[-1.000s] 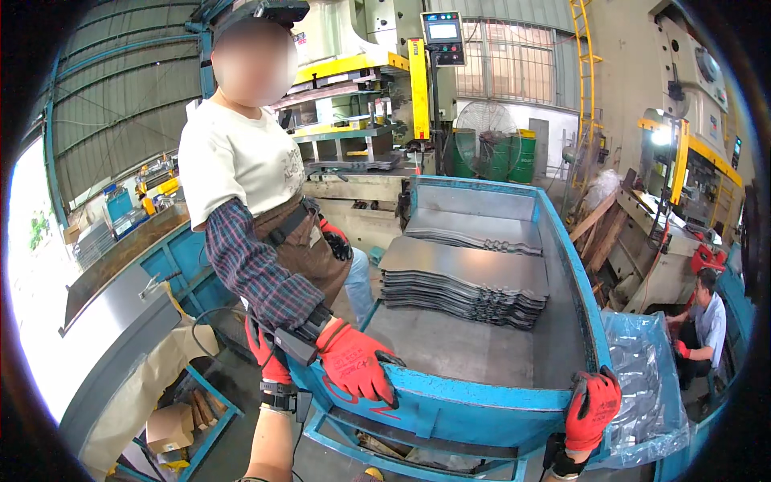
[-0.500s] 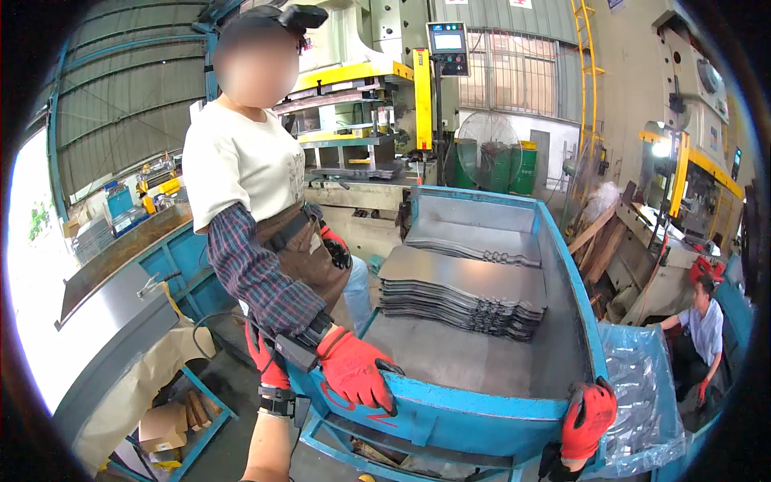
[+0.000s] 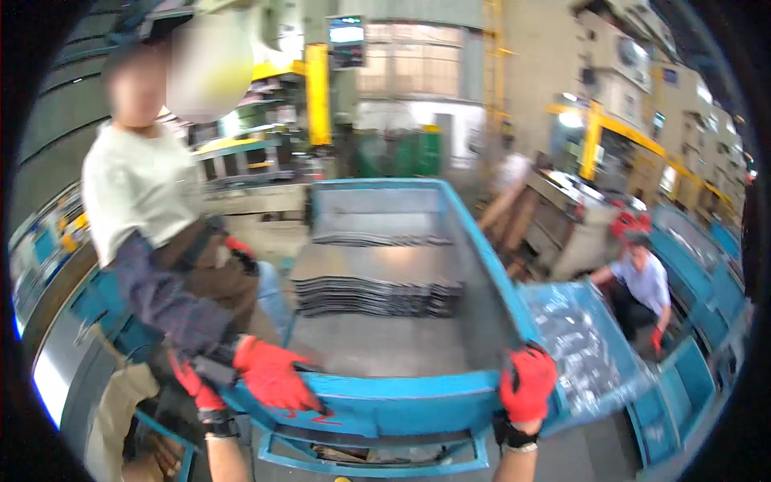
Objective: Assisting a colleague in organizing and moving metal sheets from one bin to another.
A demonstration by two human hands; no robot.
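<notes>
blue metal bin: it stands right in front of us, its near wall spanning the gap between our 2 hands, with red painted marks on the left part of that wall.
right hand: in a red glove, it grasps the bin's near right corner, fingers bent over the rim; we see a dark band around the wrist.
left hand: also red-gloved, at the near left corner, partly covered by a co-worker's wrist gear (so we cannot tell whether it is clenched or slack).
standing co-worker: to our left, in a white top and brown apron, 1 red-gloved hand laid over the near rim, between our 2 hands.
stack of metal sheets: inside the bin, grey, with wavy edges toward us; a lower stack lies just behind it.
plastic-lined bin: just beyond our right hand, beside the first bin, with grey parts in it.
squatting co-worker: past that lined bin, light shirt, 1 red-gloved hand hanging low.
background: blurred, yet we make out green drums, a yellow post and a control panel.
</notes>
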